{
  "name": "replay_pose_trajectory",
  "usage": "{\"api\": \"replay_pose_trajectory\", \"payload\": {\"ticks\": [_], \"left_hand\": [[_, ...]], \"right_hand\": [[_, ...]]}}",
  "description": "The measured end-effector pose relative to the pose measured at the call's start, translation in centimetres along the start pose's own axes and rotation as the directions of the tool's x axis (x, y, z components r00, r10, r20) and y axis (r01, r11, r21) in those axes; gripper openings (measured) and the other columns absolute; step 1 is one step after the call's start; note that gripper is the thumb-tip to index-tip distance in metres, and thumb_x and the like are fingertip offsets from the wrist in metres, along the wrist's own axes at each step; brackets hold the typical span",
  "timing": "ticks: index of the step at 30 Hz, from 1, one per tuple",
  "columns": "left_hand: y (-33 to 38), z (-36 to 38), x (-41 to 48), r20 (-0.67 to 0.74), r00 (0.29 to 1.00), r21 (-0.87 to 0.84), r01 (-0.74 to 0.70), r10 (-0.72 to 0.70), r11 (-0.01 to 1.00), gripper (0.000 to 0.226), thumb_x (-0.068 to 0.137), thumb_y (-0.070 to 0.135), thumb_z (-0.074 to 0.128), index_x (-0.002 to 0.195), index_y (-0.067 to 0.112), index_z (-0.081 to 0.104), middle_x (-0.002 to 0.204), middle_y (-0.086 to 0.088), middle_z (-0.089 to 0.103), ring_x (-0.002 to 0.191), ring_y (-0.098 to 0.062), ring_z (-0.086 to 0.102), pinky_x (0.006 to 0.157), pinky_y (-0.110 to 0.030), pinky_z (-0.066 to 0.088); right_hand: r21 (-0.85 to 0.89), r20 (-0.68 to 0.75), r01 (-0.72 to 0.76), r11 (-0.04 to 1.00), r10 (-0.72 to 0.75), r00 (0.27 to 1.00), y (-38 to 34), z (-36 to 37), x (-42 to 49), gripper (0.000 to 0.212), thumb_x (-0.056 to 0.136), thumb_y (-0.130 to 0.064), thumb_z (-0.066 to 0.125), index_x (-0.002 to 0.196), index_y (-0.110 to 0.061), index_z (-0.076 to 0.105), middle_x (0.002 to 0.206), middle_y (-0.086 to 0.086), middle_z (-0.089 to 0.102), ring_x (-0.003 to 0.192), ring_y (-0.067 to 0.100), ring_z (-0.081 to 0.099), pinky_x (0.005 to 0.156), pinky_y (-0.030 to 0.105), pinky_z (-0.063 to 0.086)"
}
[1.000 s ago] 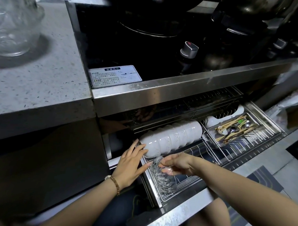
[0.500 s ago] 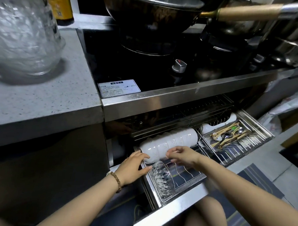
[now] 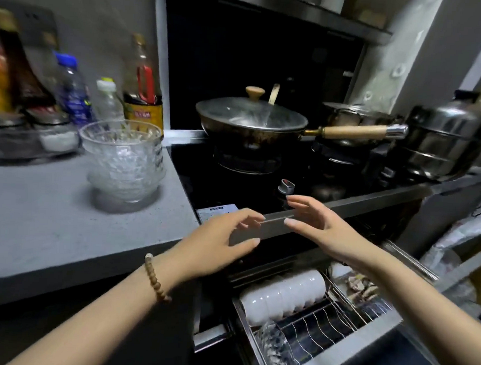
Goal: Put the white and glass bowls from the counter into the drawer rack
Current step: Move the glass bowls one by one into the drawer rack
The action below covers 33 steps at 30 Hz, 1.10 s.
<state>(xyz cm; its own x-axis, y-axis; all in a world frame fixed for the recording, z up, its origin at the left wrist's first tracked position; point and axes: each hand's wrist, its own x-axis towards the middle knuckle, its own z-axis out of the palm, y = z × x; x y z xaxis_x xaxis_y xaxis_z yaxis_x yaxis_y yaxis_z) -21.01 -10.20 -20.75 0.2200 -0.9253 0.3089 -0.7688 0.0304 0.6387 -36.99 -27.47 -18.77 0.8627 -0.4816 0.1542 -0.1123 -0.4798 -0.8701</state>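
A stack of cut-glass bowls (image 3: 123, 160) stands on the grey counter (image 3: 52, 229) at the left. Both hands are raised in front of the stove edge, empty, fingers spread: my left hand (image 3: 217, 244) is to the right of the glass stack, my right hand (image 3: 317, 227) faces it. Below, the open drawer rack (image 3: 323, 332) holds a row of white bowls (image 3: 284, 294) on their sides and one glass bowl (image 3: 276, 346) upright on edge at the front left.
A lidded wok (image 3: 250, 124) with a wooden handle sits on the black stove (image 3: 234, 182), with steel pots (image 3: 442, 141) to the right. Bottles (image 3: 141, 89) and jars line the counter's back. A cutlery tray (image 3: 364, 290) fills the drawer's right part.
Both hands have let go of the glass bowl in the rack and risen from the drawer to stove-edge height. The view has tilted up onto the counter.
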Motion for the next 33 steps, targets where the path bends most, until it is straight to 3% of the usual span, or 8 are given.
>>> {"api": "replay_pose_trajectory", "payload": {"ticks": [3,7,11,18,21,23,29,33], "left_hand": [[1.0,-5.1,-0.8,-0.098,0.995,0.062,-0.008,0.014,0.998,0.036,0.089,0.035,0.058,0.124,0.035,0.050,0.119,0.019,0.060,0.114,0.004,0.052,0.100,-0.025,0.043],[0.5,-10.8,-2.8,-0.246,0.969,0.206,0.038,0.014,0.978,0.037,0.090,0.037,0.056,0.126,0.037,0.048,0.125,0.024,0.053,0.117,0.011,0.044,0.097,-0.010,0.033],[-0.9,-15.1,-4.7,-0.350,0.937,0.257,0.114,-0.017,0.960,0.039,0.089,0.035,0.057,0.128,0.035,0.049,0.127,0.022,0.052,0.117,0.007,0.045,0.098,-0.015,0.034],[-5.6,-19.3,-6.1,-0.491,0.864,0.235,0.259,-0.115,0.937,0.045,0.086,0.036,0.062,0.129,0.035,0.047,0.129,0.017,0.050,0.118,-0.004,0.048,0.104,-0.030,0.040],[-7.3,-19.9,-6.0,-0.511,0.846,0.214,0.296,-0.151,0.931,0.052,0.083,0.045,0.062,0.132,0.035,0.044,0.135,0.014,0.048,0.121,-0.004,0.046,0.106,-0.030,0.037],[-7.9,-20.1,-5.7,-0.515,0.839,0.195,0.312,-0.174,0.930,0.057,0.080,0.052,0.062,0.132,0.038,0.042,0.135,0.018,0.044,0.120,0.000,0.041,0.105,-0.027,0.035],[-9.2,-20.4,-5.0,-0.454,0.854,0.171,0.362,-0.253,0.916,0.059,0.073,0.061,0.061,0.127,0.040,0.046,0.149,0.010,0.034,0.132,-0.011,0.037,0.110,-0.033,0.032],[-9.3,-20.5,-4.8,-0.453,0.862,0.145,0.325,-0.229,0.935,0.045,0.065,0.067,0.057,0.102,0.042,0.060,0.149,0.010,0.037,0.135,-0.010,0.035,0.113,-0.043,0.032]], "right_hand": [[-0.087,0.006,0.107,0.990,-0.107,0.994,-3.3,1.4,2.2,0.055,0.068,-0.056,0.067,0.120,-0.047,0.050,0.137,-0.013,0.050,0.129,0.004,0.044,0.109,0.032,0.036],[-0.138,0.032,0.210,0.968,-0.208,0.978,-6.5,4.2,5.7,0.052,0.082,-0.039,0.066,0.130,-0.038,0.047,0.137,-0.017,0.046,0.133,0.006,0.039,0.111,0.032,0.033],[-0.152,0.088,0.259,0.954,-0.248,0.965,-9.2,7.2,8.5,0.056,0.084,-0.039,0.065,0.135,-0.034,0.044,0.142,-0.016,0.041,0.135,0.008,0.037,0.110,0.031,0.032],[-0.073,0.119,0.283,0.956,-0.273,0.955,-12.0,12.1,12.9,0.058,0.083,-0.032,0.068,0.136,-0.025,0.044,0.144,-0.007,0.044,0.134,0.016,0.040,0.105,0.029,0.036],[-0.051,0.130,0.289,0.956,-0.280,0.951,-12.8,13.7,14.2,0.059,0.083,-0.032,0.068,0.136,-0.025,0.044,0.145,-0.006,0.043,0.135,0.016,0.039,0.111,0.035,0.034],[-0.035,0.142,0.298,0.954,-0.290,0.946,-13.1,14.5,14.9,0.059,0.082,-0.032,0.070,0.136,-0.027,0.045,0.145,-0.006,0.043,0.134,0.014,0.039,0.110,0.032,0.034],[-0.087,0.149,0.344,0.935,-0.329,0.932,-13.3,15.6,16.2,0.039,0.080,-0.033,0.071,0.117,-0.025,0.062,0.134,-0.016,0.047,0.132,0.006,0.040,0.106,0.022,0.028],[-0.113,0.141,0.352,0.929,-0.336,0.931,-13.1,16.0,16.6,0.021,0.076,-0.032,0.075,0.094,-0.022,0.071,0.144,-0.005,0.045,0.136,0.009,0.037,0.115,0.033,0.026]]}}
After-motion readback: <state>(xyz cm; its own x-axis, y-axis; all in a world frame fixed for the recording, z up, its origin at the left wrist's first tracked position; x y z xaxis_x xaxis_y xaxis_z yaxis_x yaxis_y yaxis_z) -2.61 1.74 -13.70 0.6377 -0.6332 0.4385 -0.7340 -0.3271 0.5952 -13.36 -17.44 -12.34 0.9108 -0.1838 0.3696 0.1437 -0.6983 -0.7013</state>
